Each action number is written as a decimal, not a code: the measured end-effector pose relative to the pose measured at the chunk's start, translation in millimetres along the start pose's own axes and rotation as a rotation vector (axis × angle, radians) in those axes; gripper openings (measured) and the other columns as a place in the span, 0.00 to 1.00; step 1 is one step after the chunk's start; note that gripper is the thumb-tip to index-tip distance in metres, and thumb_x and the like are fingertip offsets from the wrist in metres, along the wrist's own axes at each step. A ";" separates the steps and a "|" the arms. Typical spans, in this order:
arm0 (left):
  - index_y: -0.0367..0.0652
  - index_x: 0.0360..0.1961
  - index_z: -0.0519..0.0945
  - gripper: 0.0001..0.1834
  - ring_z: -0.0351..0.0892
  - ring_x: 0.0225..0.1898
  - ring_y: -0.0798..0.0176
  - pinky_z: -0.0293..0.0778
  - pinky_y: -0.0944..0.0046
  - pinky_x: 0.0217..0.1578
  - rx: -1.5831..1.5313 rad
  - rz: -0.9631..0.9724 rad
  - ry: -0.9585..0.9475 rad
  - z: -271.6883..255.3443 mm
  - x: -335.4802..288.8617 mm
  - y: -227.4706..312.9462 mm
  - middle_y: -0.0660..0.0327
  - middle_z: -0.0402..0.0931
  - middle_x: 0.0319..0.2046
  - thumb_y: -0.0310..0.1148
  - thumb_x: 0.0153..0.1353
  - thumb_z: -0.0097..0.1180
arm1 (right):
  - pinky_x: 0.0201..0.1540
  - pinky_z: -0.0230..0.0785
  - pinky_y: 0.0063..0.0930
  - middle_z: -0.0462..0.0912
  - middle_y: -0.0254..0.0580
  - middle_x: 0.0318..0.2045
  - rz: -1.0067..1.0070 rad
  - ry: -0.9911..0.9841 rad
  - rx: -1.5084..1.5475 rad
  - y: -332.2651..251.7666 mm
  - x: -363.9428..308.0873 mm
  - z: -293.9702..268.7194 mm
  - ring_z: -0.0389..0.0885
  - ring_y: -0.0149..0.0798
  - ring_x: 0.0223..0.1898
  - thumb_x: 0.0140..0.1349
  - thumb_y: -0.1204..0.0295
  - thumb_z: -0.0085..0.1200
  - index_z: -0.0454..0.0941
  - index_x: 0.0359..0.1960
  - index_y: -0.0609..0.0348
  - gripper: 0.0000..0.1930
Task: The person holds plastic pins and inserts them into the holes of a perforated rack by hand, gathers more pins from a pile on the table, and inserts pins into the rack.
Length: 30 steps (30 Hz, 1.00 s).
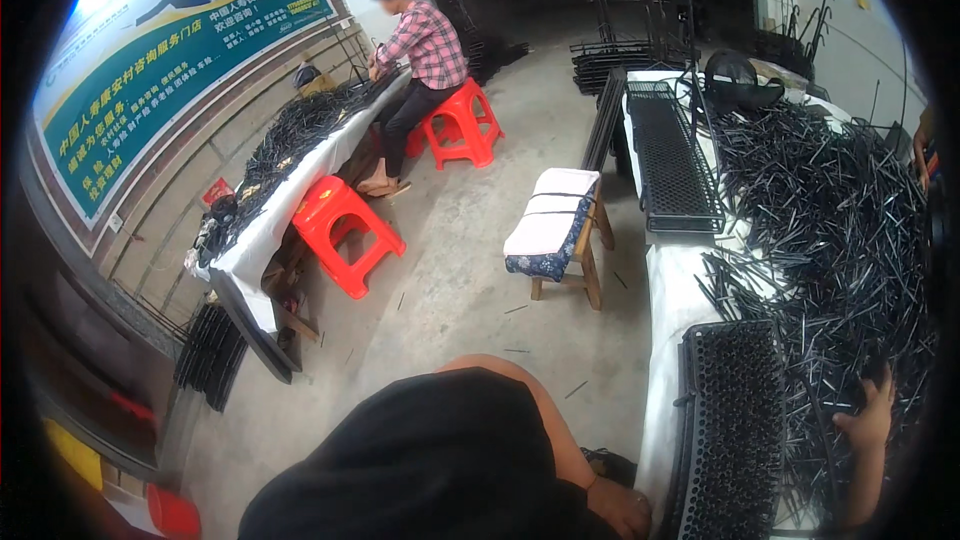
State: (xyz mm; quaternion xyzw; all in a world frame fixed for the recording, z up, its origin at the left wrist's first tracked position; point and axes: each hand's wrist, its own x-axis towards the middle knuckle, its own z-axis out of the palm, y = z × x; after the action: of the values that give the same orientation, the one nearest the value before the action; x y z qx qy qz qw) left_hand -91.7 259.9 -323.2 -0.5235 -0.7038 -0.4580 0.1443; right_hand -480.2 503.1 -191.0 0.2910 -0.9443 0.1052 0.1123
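Observation:
My right hand (868,423) reaches over a wide heap of thin black sticks (800,210) on the table at the right. Its thumb and fingers are spread apart, with the fingertips among the sticks. My left hand (620,512), at the lower edge, is beside the near end of a black rack (735,410). It is partly cut off and its fingers are not clear. Close-set round openings or tube ends cover the rack's top. Whether the rack is filled cannot be made out.
A black perforated tray (672,145) lies farther along the white-covered table. A padded wooden stool (550,215) and red plastic stools (345,235) stand on the floor. At the left table (250,255), heaped with sticks, a person (430,50) sits. Another person's arm (921,145) shows at the right edge.

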 end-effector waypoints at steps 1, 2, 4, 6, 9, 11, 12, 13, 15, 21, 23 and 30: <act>0.40 0.47 0.76 0.14 0.77 0.47 0.48 0.73 0.49 0.43 0.006 0.001 0.004 0.6 0.4 0.4 0.51 0.75 0.47 0.37 0.69 0.47 | 0.66 0.57 0.49 0.51 0.49 0.71 -0.005 0.003 0.000 2.6 -1.7 1.0 0.50 0.65 0.69 0.19 0.74 0.72 0.74 0.48 0.63 0.41; 0.39 0.47 0.76 0.14 0.77 0.47 0.48 0.73 0.49 0.43 0.010 0.001 0.007 1.2 0.7 1.0 0.51 0.76 0.47 0.37 0.69 0.47 | 0.66 0.57 0.50 0.51 0.49 0.71 0.000 0.004 -0.004 3.7 -4.1 0.6 0.50 0.64 0.69 0.20 0.74 0.71 0.74 0.47 0.63 0.41; 0.39 0.46 0.76 0.13 0.77 0.47 0.48 0.73 0.49 0.43 -0.004 0.003 0.014 -0.2 1.9 0.7 0.51 0.76 0.47 0.37 0.69 0.47 | 0.66 0.57 0.50 0.51 0.49 0.71 0.004 0.014 -0.006 4.3 -3.4 1.4 0.50 0.64 0.69 0.20 0.75 0.71 0.74 0.46 0.63 0.39; 0.39 0.46 0.76 0.13 0.77 0.47 0.48 0.73 0.49 0.43 -0.028 0.007 0.015 -2.4 4.4 1.2 0.51 0.76 0.47 0.36 0.69 0.47 | 0.66 0.57 0.50 0.51 0.49 0.71 0.022 -0.005 -0.007 -1.4 -1.0 -1.2 0.50 0.65 0.69 0.20 0.75 0.71 0.73 0.46 0.63 0.40; 0.39 0.46 0.76 0.12 0.77 0.47 0.48 0.73 0.49 0.43 -0.029 -0.015 -0.009 -5.7 6.8 3.6 0.51 0.75 0.47 0.35 0.69 0.47 | 0.66 0.58 0.50 0.49 0.50 0.71 0.059 -0.080 -0.032 -22.0 3.4 -14.1 0.51 0.66 0.68 0.20 0.75 0.72 0.73 0.48 0.64 0.41; 0.39 0.46 0.76 0.12 0.77 0.47 0.47 0.73 0.49 0.43 -0.015 -0.014 -0.009 -6.5 7.2 3.5 0.50 0.75 0.47 0.35 0.69 0.47 | 0.65 0.59 0.51 0.48 0.49 0.71 0.097 -0.067 -0.051 -25.7 2.1 -14.0 0.51 0.67 0.68 0.20 0.75 0.72 0.72 0.48 0.64 0.42; 0.39 0.46 0.76 0.12 0.77 0.47 0.47 0.73 0.49 0.43 -0.014 -0.014 -0.012 -5.1 6.8 3.0 0.50 0.75 0.47 0.35 0.69 0.47 | 0.65 0.59 0.51 0.48 0.49 0.71 0.099 -0.064 -0.050 -19.6 0.4 -9.7 0.51 0.67 0.68 0.20 0.75 0.72 0.72 0.48 0.64 0.42; 0.38 0.45 0.76 0.12 0.76 0.47 0.47 0.73 0.49 0.43 -0.015 -0.008 0.006 -1.9 5.9 2.4 0.50 0.75 0.47 0.35 0.69 0.47 | 0.65 0.59 0.51 0.48 0.47 0.72 0.064 -0.024 -0.039 -8.7 -2.4 -2.3 0.50 0.67 0.68 0.21 0.74 0.73 0.73 0.48 0.64 0.41; 0.38 0.45 0.76 0.12 0.76 0.47 0.47 0.73 0.48 0.43 -0.010 -0.006 0.020 -3.2 4.2 1.5 0.49 0.75 0.47 0.34 0.69 0.47 | 0.64 0.60 0.52 0.47 0.46 0.72 0.028 0.022 -0.022 -14.8 -1.7 -3.3 0.50 0.67 0.68 0.21 0.74 0.73 0.73 0.47 0.64 0.41; 0.38 0.46 0.76 0.12 0.76 0.46 0.47 0.73 0.48 0.43 -0.016 -0.013 -0.004 -5.2 5.7 6.2 0.49 0.75 0.46 0.34 0.69 0.46 | 0.63 0.62 0.50 0.48 0.46 0.72 0.093 -0.022 -0.082 -35.2 -1.2 -14.6 0.53 0.68 0.67 0.24 0.73 0.75 0.74 0.43 0.66 0.36; 0.38 0.45 0.77 0.12 0.76 0.46 0.46 0.73 0.48 0.43 -0.019 0.000 0.021 -7.4 9.7 5.6 0.49 0.76 0.45 0.34 0.69 0.46 | 0.63 0.62 0.49 0.49 0.47 0.72 0.071 -0.005 -0.075 -32.9 -1.9 -13.5 0.54 0.67 0.67 0.25 0.73 0.74 0.75 0.42 0.67 0.35; 0.40 0.53 0.73 0.19 0.69 0.55 0.45 0.65 0.48 0.54 -0.113 -0.179 -0.176 -3.6 3.7 10.9 0.49 0.71 0.52 0.33 0.61 0.49 | 0.66 0.56 0.46 0.57 0.59 0.67 -0.061 -0.034 -0.047 -31.3 -45.6 -52.7 0.56 0.62 0.67 0.38 0.64 0.68 0.80 0.44 0.58 0.27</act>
State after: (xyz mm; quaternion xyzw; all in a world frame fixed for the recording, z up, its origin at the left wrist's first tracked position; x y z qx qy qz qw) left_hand -84.8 259.7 -313.4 -0.5040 -0.7308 -0.4602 0.0107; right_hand -417.6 515.6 -149.0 0.3188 -0.9389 0.0744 0.1060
